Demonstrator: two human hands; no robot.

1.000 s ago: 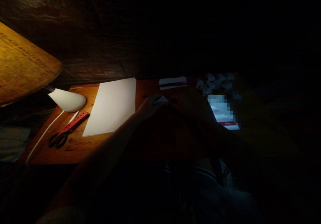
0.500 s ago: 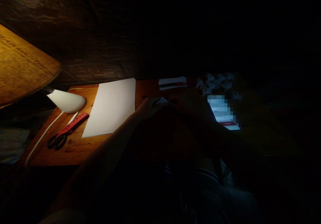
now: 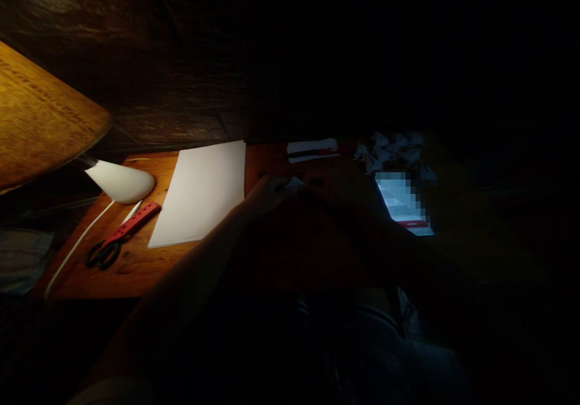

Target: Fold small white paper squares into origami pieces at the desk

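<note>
The scene is very dark, lit only from the left. My left hand (image 3: pixel 268 192) and my right hand (image 3: pixel 339 192) meet over the middle of the wooden table (image 3: pixel 145 266). Between their fingertips sits a small white piece of paper (image 3: pixel 293 182), and both hands are closed on it. The right hand lies in deep shadow and its fingers barely show. A stack of white paper sheets (image 3: pixel 202 191) lies flat just left of my left hand.
A lamp with a woven shade (image 3: pixel 40 124) and white base (image 3: pixel 120 182) stands at the left, its cord running to the table's edge. Scissors (image 3: pixel 103 252) and a red ruler (image 3: pixel 132 223) lie beside it. A lit phone (image 3: pixel 403 207), crumpled papers (image 3: pixel 392 148) and a flat white and red object (image 3: pixel 312 149) sit further back.
The small paper between my fingers shows less than before, as the hands have closed slightly over it. Nothing else has moved.
</note>
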